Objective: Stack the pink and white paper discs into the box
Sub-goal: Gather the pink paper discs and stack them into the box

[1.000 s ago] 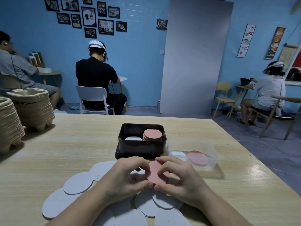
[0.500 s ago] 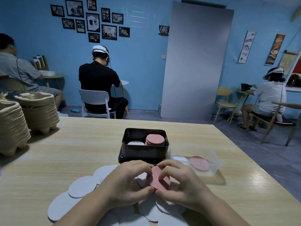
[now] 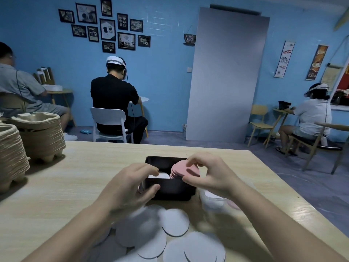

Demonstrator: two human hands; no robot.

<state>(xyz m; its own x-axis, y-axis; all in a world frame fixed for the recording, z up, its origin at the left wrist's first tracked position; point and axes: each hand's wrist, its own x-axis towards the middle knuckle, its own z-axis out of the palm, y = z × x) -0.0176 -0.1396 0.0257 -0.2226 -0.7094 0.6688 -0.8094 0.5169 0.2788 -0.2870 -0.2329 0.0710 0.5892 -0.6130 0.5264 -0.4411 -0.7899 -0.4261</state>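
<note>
Head view, single moment.

- Right grip (image 3: 211,176): clenched on one pink disc (image 3: 187,170), fingertips on the far rim and thumb on the near rim. The disc sits to the left of the palm.
- The disc is round, so there is no long axis to align. Its face is close to level, tipped slightly toward the wearer.
- It hangs directly over the pink stack (image 3: 173,175) in the right half of the black box (image 3: 173,189). Whether it touches the top of the stack cannot be told.
- Left grip (image 3: 128,188): grasping the box at its near-left corner, fingers curled over the rim and thumb on the outer near wall. Judged to be steadying the box. Whether it also holds a disc cannot be told.
- White stack (image 3: 160,175): low, in the left half of the box, just beside the left fingertips.
- Loose white discs (image 3: 175,222): overlapping on the worktop (image 3: 75,186), near side of the box, between the forearms.
- Clear tub (image 3: 213,200): just right of the box under the right wrist. Blurred; white and pink shapes inside.

Judgement: the step in hand is placing a pink disc. The right grip is nearer the pink stack and the left is nearer the white one. The drop needs only a short straight descent and release. Main risk is the tilt letting the disc slide off-centre.
</note>
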